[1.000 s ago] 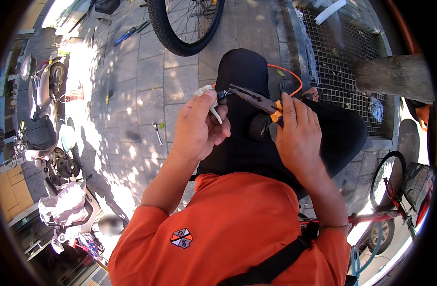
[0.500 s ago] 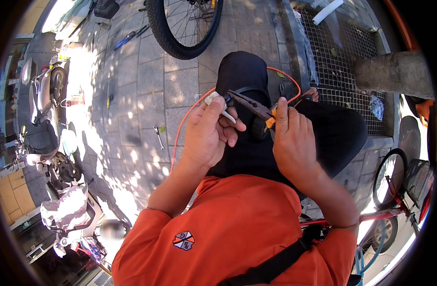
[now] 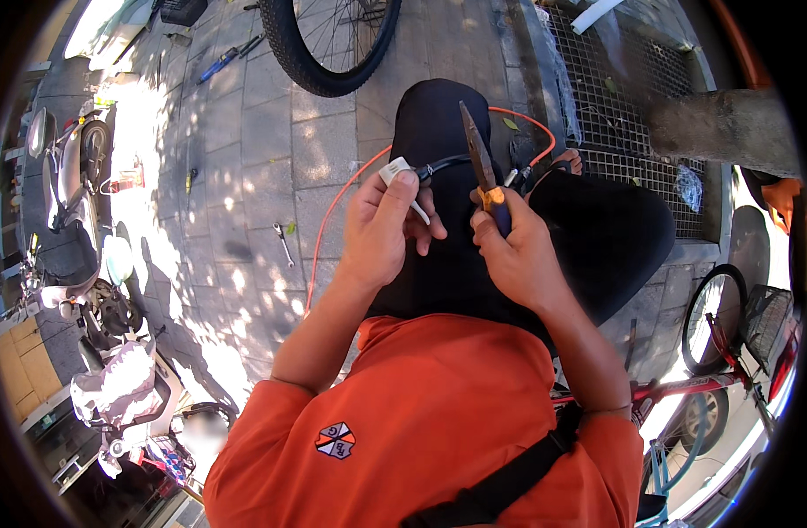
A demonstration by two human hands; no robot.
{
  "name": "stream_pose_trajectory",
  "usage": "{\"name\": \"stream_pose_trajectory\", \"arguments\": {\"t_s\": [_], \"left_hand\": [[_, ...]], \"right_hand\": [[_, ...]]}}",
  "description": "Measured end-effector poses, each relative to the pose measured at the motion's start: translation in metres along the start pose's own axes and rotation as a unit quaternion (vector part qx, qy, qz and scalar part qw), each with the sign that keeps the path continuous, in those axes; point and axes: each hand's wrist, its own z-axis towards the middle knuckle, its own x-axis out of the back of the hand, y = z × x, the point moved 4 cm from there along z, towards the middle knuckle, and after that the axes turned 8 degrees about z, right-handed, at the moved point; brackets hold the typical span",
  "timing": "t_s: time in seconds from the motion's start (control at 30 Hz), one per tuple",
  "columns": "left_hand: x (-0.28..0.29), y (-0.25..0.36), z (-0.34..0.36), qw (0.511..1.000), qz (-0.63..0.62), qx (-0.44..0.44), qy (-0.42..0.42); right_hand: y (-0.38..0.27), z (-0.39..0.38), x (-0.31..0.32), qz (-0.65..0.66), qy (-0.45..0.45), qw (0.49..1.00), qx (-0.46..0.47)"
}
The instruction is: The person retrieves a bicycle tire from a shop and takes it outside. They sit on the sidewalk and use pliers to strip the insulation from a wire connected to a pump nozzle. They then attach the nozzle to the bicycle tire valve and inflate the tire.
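My left hand [image 3: 384, 227] pinches a small white plastic piece [image 3: 396, 172] over my dark-clad left leg. A short black hose [image 3: 447, 161] runs from that piece to the right, passing behind the pliers [image 3: 478, 154]. Those pliers have dark jaws and yellow-and-blue handles; my right hand [image 3: 511, 251] grips them with the jaws pointing up, apart from the white piece. An orange hose [image 3: 353, 181] loops around my knee and reaches a metal fitting [image 3: 518, 176] to the right of the pliers, partly hidden.
A bicycle wheel [image 3: 333, 84] stands ahead. Tools, including a wrench [image 3: 284, 246], lie on the paving [image 3: 245, 141]. A grate [image 3: 623, 97] with a tree trunk [image 3: 711, 123] is at right, another bicycle [image 3: 711, 326] lower right. Scooters [image 3: 77, 211] line the left.
My right hand has turned the pliers from pointing left at the black hose to pointing upward, lifting them off it. My left hand still holds the white piece.
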Motion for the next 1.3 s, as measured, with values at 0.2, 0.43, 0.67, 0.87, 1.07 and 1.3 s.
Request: {"name": "stream_pose_trajectory", "arguments": {"t_s": [0.2, 0.43, 0.67, 0.87, 1.07, 1.3], "left_hand": [[-0.001, -0.003, -0.009, 0.998, 0.056, -0.034, 0.003], [0.002, 0.006, -0.008, 0.985, 0.154, -0.065, -0.046], [0.007, 0.011, 0.008, 0.974, 0.181, -0.107, -0.078], [-0.011, 0.009, 0.022, 0.989, 0.050, -0.137, 0.016], [-0.012, -0.004, 0.036, 0.991, -0.013, -0.134, -0.001], [-0.022, -0.007, 0.038, 0.987, -0.104, -0.117, 0.029]], "right_hand": [[-0.029, 0.020, -0.007, 0.105, 0.074, 0.991, 0.023], [-0.038, 0.043, 0.007, 0.037, -0.104, 0.994, -0.009], [-0.034, 0.051, 0.013, 0.045, -0.096, 0.994, 0.035], [-0.036, 0.054, -0.002, 0.119, 0.021, 0.993, -0.002], [-0.046, 0.049, 0.002, 0.080, 0.061, 0.995, 0.002], [-0.047, 0.044, -0.009, 0.040, 0.111, 0.989, 0.091]]}}
